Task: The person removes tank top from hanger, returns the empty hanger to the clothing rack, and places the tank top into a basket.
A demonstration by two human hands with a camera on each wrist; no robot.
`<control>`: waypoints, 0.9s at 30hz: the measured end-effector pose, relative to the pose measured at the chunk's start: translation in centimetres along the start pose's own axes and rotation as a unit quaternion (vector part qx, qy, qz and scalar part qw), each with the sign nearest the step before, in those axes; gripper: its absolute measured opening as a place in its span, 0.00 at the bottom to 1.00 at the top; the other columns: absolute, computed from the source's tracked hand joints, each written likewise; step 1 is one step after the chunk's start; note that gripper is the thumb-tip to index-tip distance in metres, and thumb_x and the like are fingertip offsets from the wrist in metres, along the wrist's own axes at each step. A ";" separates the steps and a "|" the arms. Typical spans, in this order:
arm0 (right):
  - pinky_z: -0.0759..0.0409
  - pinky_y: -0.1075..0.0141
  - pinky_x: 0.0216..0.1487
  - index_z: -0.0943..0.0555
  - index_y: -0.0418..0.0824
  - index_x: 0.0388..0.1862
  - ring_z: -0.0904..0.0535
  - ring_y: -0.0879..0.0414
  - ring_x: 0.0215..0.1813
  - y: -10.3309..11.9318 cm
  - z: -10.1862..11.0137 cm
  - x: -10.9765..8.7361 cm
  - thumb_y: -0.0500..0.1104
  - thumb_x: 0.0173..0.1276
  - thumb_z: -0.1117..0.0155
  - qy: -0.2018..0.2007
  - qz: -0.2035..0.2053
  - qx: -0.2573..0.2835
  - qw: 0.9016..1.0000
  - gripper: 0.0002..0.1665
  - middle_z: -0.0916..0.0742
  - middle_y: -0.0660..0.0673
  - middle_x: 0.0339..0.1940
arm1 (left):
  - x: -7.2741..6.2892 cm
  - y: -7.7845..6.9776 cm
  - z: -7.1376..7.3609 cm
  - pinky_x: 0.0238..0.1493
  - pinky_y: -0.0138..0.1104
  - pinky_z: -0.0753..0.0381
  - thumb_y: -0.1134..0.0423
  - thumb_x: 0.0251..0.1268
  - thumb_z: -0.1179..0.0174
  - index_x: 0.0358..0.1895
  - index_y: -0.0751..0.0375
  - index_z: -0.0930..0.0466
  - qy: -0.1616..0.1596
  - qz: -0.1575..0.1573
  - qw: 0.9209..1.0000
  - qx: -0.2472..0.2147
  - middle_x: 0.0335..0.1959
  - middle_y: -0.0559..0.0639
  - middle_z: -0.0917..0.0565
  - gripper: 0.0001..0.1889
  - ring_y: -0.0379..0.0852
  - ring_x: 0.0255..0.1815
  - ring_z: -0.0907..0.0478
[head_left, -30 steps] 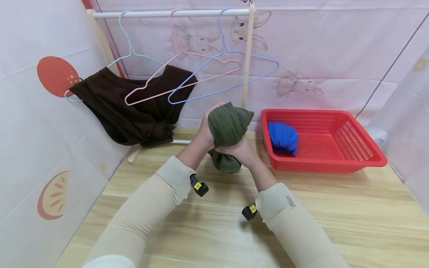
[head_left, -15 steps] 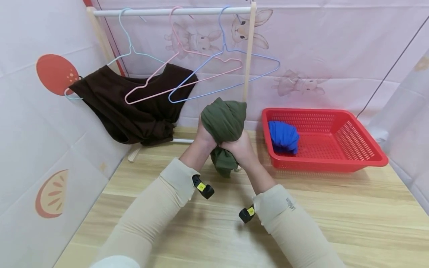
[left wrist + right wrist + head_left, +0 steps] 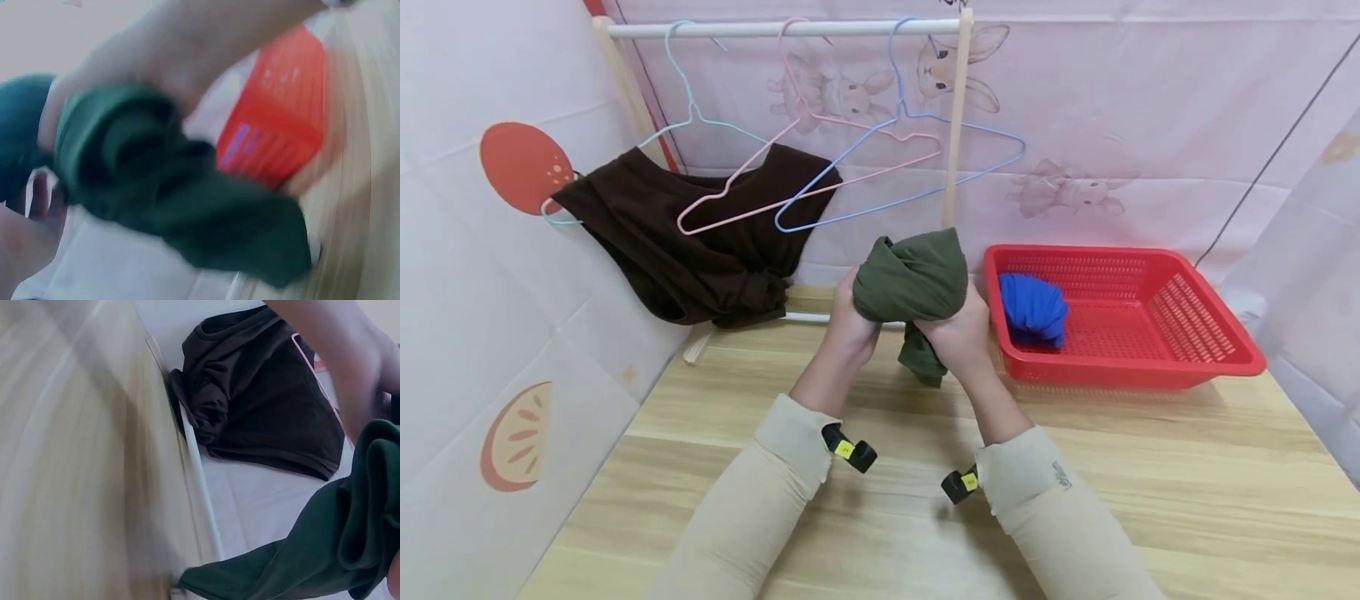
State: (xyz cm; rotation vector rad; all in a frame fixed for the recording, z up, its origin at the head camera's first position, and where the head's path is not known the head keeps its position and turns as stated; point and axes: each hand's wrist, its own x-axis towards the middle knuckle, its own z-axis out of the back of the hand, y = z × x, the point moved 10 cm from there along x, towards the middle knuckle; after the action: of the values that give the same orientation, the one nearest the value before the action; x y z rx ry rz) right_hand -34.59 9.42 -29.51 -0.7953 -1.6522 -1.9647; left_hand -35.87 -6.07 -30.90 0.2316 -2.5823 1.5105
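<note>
A bunched dark green cloth (image 3: 913, 279) is held up above the table, in front of the clothes rack. My left hand (image 3: 853, 321) grips its left side, and my right hand (image 3: 962, 329) holds the right side from below. Many fingertips are hidden behind the fabric. A loose tail of the cloth hangs down beside the right hand; in the right wrist view, the cloth (image 3: 312, 550) tapers toward the tabletop. Folds and a twisted part of the cloth (image 3: 156, 181) show, blurred, in the left wrist view.
On the rack's white rail (image 3: 850, 29) hang a pink hanger (image 3: 737, 218), a blue hanger (image 3: 865, 210) and a light green hanger bearing a dark brown garment (image 3: 700, 242). A red basket (image 3: 1135, 367) stands at right with a bundled blue cloth (image 3: 1033, 308) inside.
My hands have moved apart, the left one leftward and the right one rightward. The green bundle has turned from upright to lying wider between them.
</note>
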 end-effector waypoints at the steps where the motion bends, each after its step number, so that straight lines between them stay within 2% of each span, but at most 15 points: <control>1: 0.22 0.55 0.57 0.22 0.33 0.56 0.19 0.48 0.51 0.2 0.3 0.1 0.35 0.51 0.24 -0.001 0.007 -0.008 1.000 0.31 0.14 0.37 0.49 | -0.1 -0.1 0.3 0.55 0.30 0.22 0.70 0.75 0.50 0.55 0.63 0.23 0.012 -0.004 1.000 0.017 0.49 0.47 0.21 0.11 0.38 0.51 0.24; 4: 0.20 0.54 0.54 0.21 0.35 0.55 0.18 0.48 0.50 0.9 1.5 0.7 0.42 0.52 0.23 -0.010 0.025 -0.055 0.998 0.31 0.13 0.39 0.48 | -0.8 -1.6 1.0 0.56 0.33 0.21 0.76 0.69 0.46 0.66 0.65 0.31 0.036 -0.047 0.996 0.059 0.57 0.53 0.22 0.23 0.42 0.55 0.23; 6: 0.19 0.50 0.49 0.21 0.36 0.53 0.16 0.45 0.47 1.4 2.3 1.3 0.46 0.52 0.24 -0.013 0.031 -0.098 0.995 0.30 0.13 0.39 0.44 | -1.6 -3.8 1.0 0.61 0.41 0.23 0.79 0.63 0.45 0.70 0.65 0.36 0.048 -0.127 0.986 0.102 0.62 0.60 0.24 0.31 0.49 0.60 0.24; 7: 0.19 0.49 0.46 0.21 0.36 0.51 0.16 0.43 0.44 1.5 2.5 1.5 0.47 0.52 0.25 -0.011 0.032 -0.127 0.991 0.29 0.12 0.38 0.42 | -2.2 -5.1 0.6 0.64 0.43 0.25 0.79 0.60 0.43 0.71 0.65 0.37 0.059 -0.179 0.970 0.154 0.64 0.60 0.26 0.33 0.51 0.64 0.27; 8: 0.19 0.48 0.42 0.21 0.35 0.50 0.16 0.41 0.41 1.7 2.7 1.7 0.49 0.53 0.26 -0.005 0.035 -0.155 0.987 0.29 0.12 0.37 0.38 | -3.0 -6.6 -0.1 0.67 0.46 0.29 0.77 0.59 0.41 0.72 0.65 0.39 0.076 -0.242 0.943 0.217 0.67 0.61 0.28 0.35 0.53 0.68 0.30; 9: 0.19 0.47 0.38 0.21 0.35 0.49 0.16 0.40 0.37 2.0 2.7 1.9 0.50 0.53 0.27 0.005 0.040 -0.185 0.982 0.28 0.13 0.37 0.35 | -4.0 -7.9 -1.2 0.70 0.49 0.34 0.74 0.57 0.38 0.72 0.66 0.39 0.093 -0.305 0.902 0.292 0.68 0.64 0.30 0.37 0.56 0.71 0.34; 10: 0.19 0.46 0.36 0.21 0.35 0.47 0.16 0.39 0.35 2.2 2.6 2.0 0.51 0.54 0.28 0.018 0.045 -0.212 0.976 0.27 0.13 0.37 0.33 | -4.9 -8.8 -2.5 0.73 0.52 0.40 0.69 0.55 0.34 0.72 0.65 0.40 0.106 -0.358 0.849 0.374 0.70 0.64 0.33 0.39 0.58 0.74 0.40; 13: 0.19 0.47 0.30 0.21 0.35 0.44 0.17 0.40 0.29 3.2 1.4 1.9 0.50 0.56 0.30 0.065 0.078 -0.284 0.954 0.23 0.14 0.37 0.28 | -6.9 -9.7 -6.6 0.76 0.57 0.53 0.48 0.46 0.23 0.73 0.60 0.39 0.146 -0.454 0.660 0.580 0.76 0.61 0.40 0.51 0.58 0.80 0.52; 14: 0.19 0.48 0.29 0.21 0.36 0.43 0.17 0.41 0.28 3.7 0.9 1.7 0.49 0.56 0.30 0.083 0.091 -0.303 0.945 0.21 0.14 0.38 0.27 | -7.0 -9.5 -7.7 0.76 0.60 0.57 0.41 0.42 0.23 0.74 0.58 0.39 0.161 -0.459 0.606 0.629 0.77 0.61 0.43 0.54 0.59 0.80 0.56; 16: 0.19 0.50 0.26 0.21 0.38 0.40 0.18 0.43 0.26 4.3 -0.2 1.4 0.49 0.57 0.30 0.120 0.111 -0.338 0.927 0.19 0.14 0.40 0.27 | -6.3 -8.5 -8.9 0.74 0.64 0.60 0.30 0.35 0.25 0.76 0.52 0.43 0.182 -0.421 0.530 0.713 0.80 0.57 0.47 0.62 0.58 0.81 0.60; 18: 0.20 0.53 0.24 0.22 0.39 0.39 0.19 0.45 0.24 4.7 -1.1 1.1 0.50 0.57 0.29 0.151 0.126 -0.366 0.910 0.19 0.15 0.42 0.25 | -5.3 -7.4 -9.3 0.72 0.67 0.58 0.24 0.31 0.29 0.79 0.51 0.49 0.204 -0.361 0.489 0.768 0.80 0.55 0.49 0.68 0.57 0.81 0.59; 19: 0.20 0.54 0.23 0.22 0.40 0.38 0.19 0.47 0.23 4.8 -1.5 0.9 0.50 0.56 0.29 0.163 0.132 -0.375 0.903 0.19 0.15 0.43 0.24 | -4.7 -6.7 -9.1 0.71 0.68 0.54 0.23 0.32 0.30 0.79 0.51 0.53 0.218 -0.325 0.482 0.784 0.80 0.54 0.49 0.69 0.58 0.81 0.56; 21: 0.21 0.55 0.22 0.22 0.40 0.38 0.20 0.48 0.23 5.1 -1.8 0.6 0.50 0.57 0.29 0.174 0.151 -0.392 0.891 0.18 0.16 0.44 0.24 | -3.7 -5.2 -8.5 0.72 0.63 0.45 0.28 0.35 0.27 0.80 0.53 0.59 0.261 -0.238 0.516 0.780 0.80 0.54 0.47 0.70 0.56 0.79 0.49; 25: 0.21 0.57 0.21 0.22 0.41 0.38 0.20 0.49 0.23 6.3 -1.9 0.1 0.45 0.59 0.32 0.156 0.211 -0.404 0.876 0.12 0.18 0.46 0.22 | -2.1 -2.2 -6.7 0.65 0.43 0.27 0.48 0.43 0.23 0.80 0.55 0.62 0.324 -0.072 0.653 0.681 0.73 0.55 0.35 0.65 0.49 0.67 0.30; 27: 0.21 0.57 0.21 0.22 0.41 0.37 0.20 0.49 0.24 7.0 -1.9 -0.2 0.43 0.59 0.34 0.143 0.247 -0.406 0.868 0.10 0.19 0.45 0.22 | -1.7 -1.2 -6.2 0.58 0.37 0.24 0.55 0.42 0.24 0.78 0.56 0.51 0.344 -0.023 0.696 0.630 0.65 0.53 0.26 0.58 0.45 0.57 0.25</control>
State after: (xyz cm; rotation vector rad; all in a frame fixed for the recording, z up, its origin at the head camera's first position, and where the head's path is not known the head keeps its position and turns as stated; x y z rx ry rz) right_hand -30.07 6.26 -24.81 -1.0080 -0.3330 -2.2055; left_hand -33.65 -1.17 -27.20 -0.1445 -0.6762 2.4197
